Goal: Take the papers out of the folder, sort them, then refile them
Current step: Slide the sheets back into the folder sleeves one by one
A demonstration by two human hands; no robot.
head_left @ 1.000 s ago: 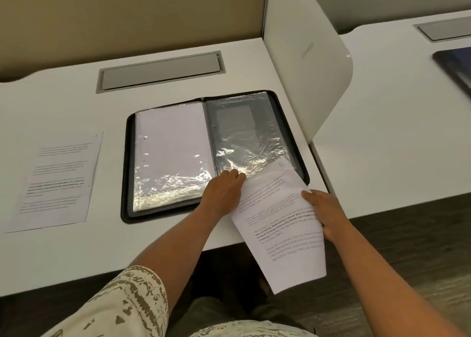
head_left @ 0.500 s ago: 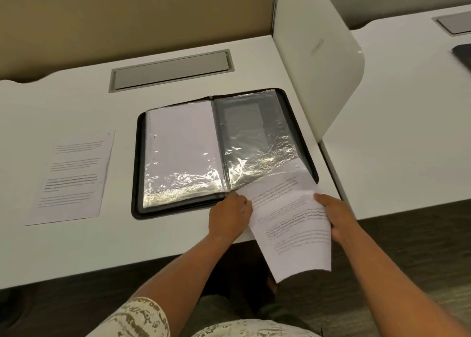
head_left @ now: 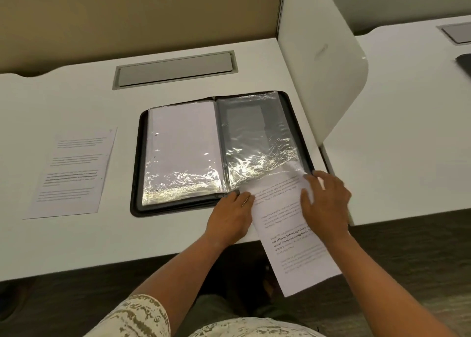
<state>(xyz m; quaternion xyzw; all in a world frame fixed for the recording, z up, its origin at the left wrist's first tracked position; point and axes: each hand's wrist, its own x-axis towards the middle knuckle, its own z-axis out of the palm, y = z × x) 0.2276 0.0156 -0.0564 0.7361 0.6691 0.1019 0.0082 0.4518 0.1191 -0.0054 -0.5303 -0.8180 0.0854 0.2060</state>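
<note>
A black zip folder (head_left: 135, 183) lies open on the white desk. Its left clear sleeve (head_left: 181, 143) holds a white sheet. The right clear sleeve (head_left: 254, 138) looks empty and is crinkled at its near end. A printed sheet (head_left: 293, 247) has its top end at the right sleeve's near opening, and its lower half hangs over the desk edge. My left hand (head_left: 229, 217) pinches the sleeve's near edge beside the folder's spine, touching the sheet's left side. My right hand (head_left: 328, 204) lies on the sheet's upper right part with fingers spread.
Another printed sheet (head_left: 74, 171) lies flat on the desk left of the folder. A white divider panel (head_left: 321, 69) stands just right of the folder. A grey cable hatch (head_left: 173, 69) sits behind it. On the neighbouring desk at far right lies a dark object (head_left: 465, 61).
The printed sheet has slid up toward the right sleeve's opening. My right hand has shifted from the sheet's right edge onto its top. My left hand stays at the sleeve's near edge.
</note>
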